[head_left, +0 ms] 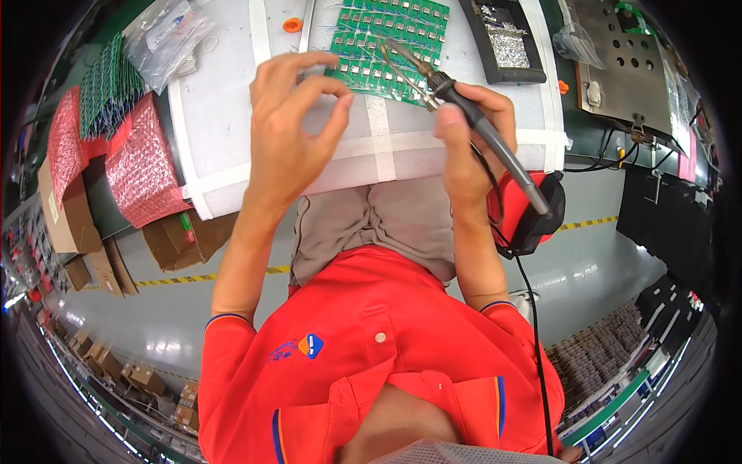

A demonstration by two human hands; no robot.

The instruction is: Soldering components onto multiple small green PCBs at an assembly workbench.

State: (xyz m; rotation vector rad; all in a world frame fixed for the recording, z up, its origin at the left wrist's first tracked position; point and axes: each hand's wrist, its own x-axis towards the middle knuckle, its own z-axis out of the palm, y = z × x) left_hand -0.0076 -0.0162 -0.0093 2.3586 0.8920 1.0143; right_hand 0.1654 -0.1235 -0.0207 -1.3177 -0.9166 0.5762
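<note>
**Electronics assembly floor, no doubt**

Pretty clearly a factory soldering station: green circuit board panel (390,42) on a white taped table (224,116), soldering iron (483,127) in use, pink bubble wrap (143,166), cardboard boxes (66,213), and yellow floor marking tape (185,279) on grey concrete.

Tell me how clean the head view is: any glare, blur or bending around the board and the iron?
Head view: the green circuit board and soldering iron are sharp and evenly lit; glare streaks the grey floor; fisheye bends the white work surface edges, and the corners go black.
</note>
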